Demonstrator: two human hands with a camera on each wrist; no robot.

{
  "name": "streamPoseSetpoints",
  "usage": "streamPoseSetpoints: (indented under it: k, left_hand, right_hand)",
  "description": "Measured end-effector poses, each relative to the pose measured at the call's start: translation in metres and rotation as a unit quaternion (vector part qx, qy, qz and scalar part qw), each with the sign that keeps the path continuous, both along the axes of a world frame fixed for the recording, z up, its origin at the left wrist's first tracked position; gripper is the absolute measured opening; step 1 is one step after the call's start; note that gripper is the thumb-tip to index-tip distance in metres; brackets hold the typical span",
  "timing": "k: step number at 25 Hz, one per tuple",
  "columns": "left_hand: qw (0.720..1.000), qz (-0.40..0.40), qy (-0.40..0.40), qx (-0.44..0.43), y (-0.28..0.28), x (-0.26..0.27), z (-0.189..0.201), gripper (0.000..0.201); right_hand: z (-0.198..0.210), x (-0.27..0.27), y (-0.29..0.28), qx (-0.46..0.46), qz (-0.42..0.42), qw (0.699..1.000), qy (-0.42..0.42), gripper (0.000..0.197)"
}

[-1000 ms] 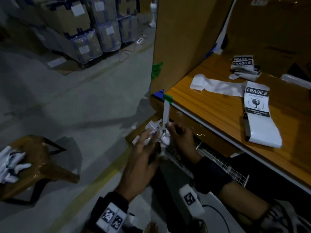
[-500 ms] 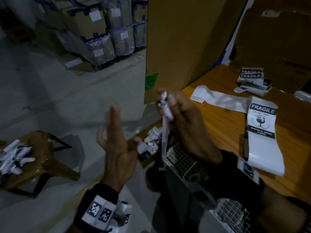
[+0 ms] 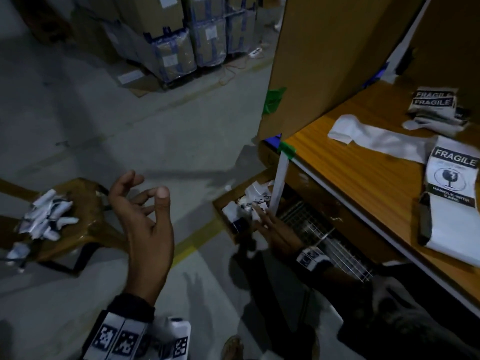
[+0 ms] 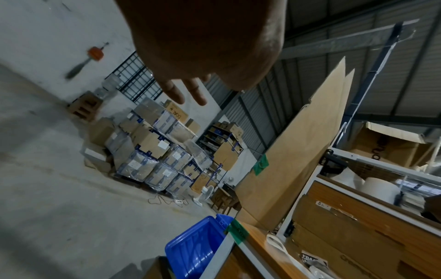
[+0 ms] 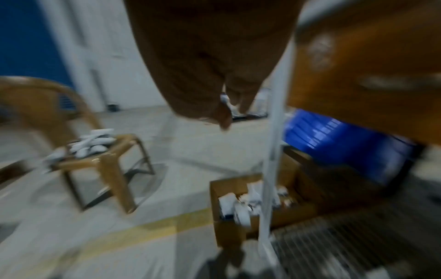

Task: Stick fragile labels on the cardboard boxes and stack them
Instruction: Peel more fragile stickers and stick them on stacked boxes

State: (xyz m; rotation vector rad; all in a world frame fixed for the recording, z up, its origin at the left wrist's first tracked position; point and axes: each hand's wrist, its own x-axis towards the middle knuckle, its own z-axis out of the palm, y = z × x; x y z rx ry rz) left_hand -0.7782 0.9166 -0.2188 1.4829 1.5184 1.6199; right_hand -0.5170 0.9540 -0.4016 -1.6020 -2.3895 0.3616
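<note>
Wood-grain tabletop (image 3: 363, 178) at the right of the frame carries a strip of fragile labels (image 3: 453, 183) and a second small stack (image 3: 432, 103) behind it. Left hand (image 3: 145, 216) hovers mid-frame over the floor, fingers loosely spread, holding nothing. Right hand (image 3: 272, 227) reaches low toward a small cardboard box (image 3: 228, 201) of crumpled paper scraps, fingers stretched out straight and empty.

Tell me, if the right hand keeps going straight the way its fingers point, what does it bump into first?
Probably the crumpled paper scraps in the small cardboard box on the floor. The right hand reaches down toward them, fingers nearly straight, beside the white strip. Depth is unclear.
</note>
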Motion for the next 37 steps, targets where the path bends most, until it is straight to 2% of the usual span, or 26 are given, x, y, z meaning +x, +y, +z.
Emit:
streamPoseSetpoints:
  k: [1, 2, 3, 4, 6, 8, 10, 13, 15, 17, 19, 20, 22, 24, 26, 28, 31, 32, 34, 37]
  left_hand:
    - [1.0, -0.004, -0.01, -0.001, -0.003, -0.003, 0.001, 0.041]
    - [1.0, -0.002, -0.005, 0.004, -0.004, -0.006, 0.0, 0.04]
    - [1.0, 0.002, -0.005, -0.002, -0.004, -0.006, -0.003, 0.039]
    - [1.0, 0.004, -0.006, -0.009, -0.005, 0.0, -0.004, 0.038]
    - [0.999, -0.018, -0.009, -0.027, -0.007, 0.02, -0.003, 0.029]
    - [0.995, -0.086, -0.014, -0.044, -0.006, 0.056, 0.001, 0.019]
    - [0.984, -0.168, -0.01, -0.054, -0.004, 0.101, 0.007, 0.017]
    - [0.963, -0.257, -0.004, -0.075, 0.0, 0.176, 0.013, 0.011]
    - [0.948, -0.307, 0.006, -0.088, 0.004, 0.222, 0.015, 0.009]
    - [0.931, -0.353, 0.025, -0.089, 0.01, 0.264, 0.013, 0.009]
    - [0.918, -0.378, 0.061, -0.105, 0.014, 0.298, 0.006, 0.007]
    - [0.909, -0.391, 0.088, -0.115, 0.017, 0.313, 0.002, 0.006]
    - [0.888, -0.413, 0.147, -0.136, 0.024, 0.335, -0.007, 0.004]
    - [0.867, -0.433, 0.2, -0.148, 0.033, 0.351, -0.016, 0.003]
    - [0.844, -0.452, 0.237, -0.164, 0.045, 0.366, -0.024, 0.006]
    - [0.813, -0.48, 0.27, -0.187, 0.057, 0.386, -0.032, 0.01]
    - [0.772, -0.533, 0.228, -0.26, 0.061, 0.413, -0.036, 0.028]
    - [0.764, -0.544, 0.213, -0.275, 0.063, 0.424, -0.036, 0.035]
    - [0.753, -0.56, 0.207, -0.278, 0.063, 0.442, -0.038, 0.043]
    - [0.75, -0.579, 0.2, -0.249, 0.066, 0.46, -0.048, 0.049]
  right_hand:
    - [-0.025, 0.016, -0.009, -0.061, -0.01, 0.998, -0.028, 0.065]
    - [-0.037, 0.024, -0.012, -0.111, -0.038, 0.993, -0.002, 0.067]
    - [-0.034, 0.024, -0.02, -0.116, -0.095, 0.988, 0.029, 0.066]
    - [-0.016, 0.019, -0.029, -0.078, -0.161, 0.981, 0.074, 0.056]
    - [0.018, 0.015, -0.05, 0.037, -0.159, 0.977, 0.14, 0.04]
    - [0.059, 0.029, -0.073, 0.094, -0.15, 0.966, 0.191, 0.023]
    - [0.104, 0.061, -0.094, 0.163, -0.18, 0.942, 0.233, 0.016]
    - [0.163, 0.133, -0.121, 0.222, -0.222, 0.924, 0.22, 0.018]
    - [0.19, 0.186, -0.131, 0.207, -0.28, 0.919, 0.185, 0.015]
    - [0.2, 0.244, -0.135, 0.145, -0.35, 0.916, 0.13, 0.01]
    - [0.193, 0.299, -0.139, 0.058, -0.415, 0.905, 0.068, 0.033]
    - [0.186, 0.319, -0.143, 0.008, -0.429, 0.902, 0.044, 0.056]
    - [0.173, 0.342, -0.147, -0.09, -0.4, 0.912, 0.005, 0.101]
    - [0.161, 0.346, -0.148, -0.148, -0.349, 0.925, 0.005, 0.121]
    - [0.149, 0.342, -0.147, -0.15, -0.336, 0.93, 0.001, 0.122]
    - [0.144, 0.34, -0.144, -0.139, -0.368, 0.919, 0.001, 0.112]
    - [0.148, 0.33, -0.144, -0.128, -0.401, 0.907, 0.01, 0.091]
    - [0.148, 0.328, -0.145, -0.132, -0.414, 0.9, 0.022, 0.091]
    - [0.149, 0.325, -0.148, -0.145, -0.452, 0.879, 0.035, 0.103]
    - [0.154, 0.325, -0.152, -0.161, -0.489, 0.852, 0.093, 0.113]
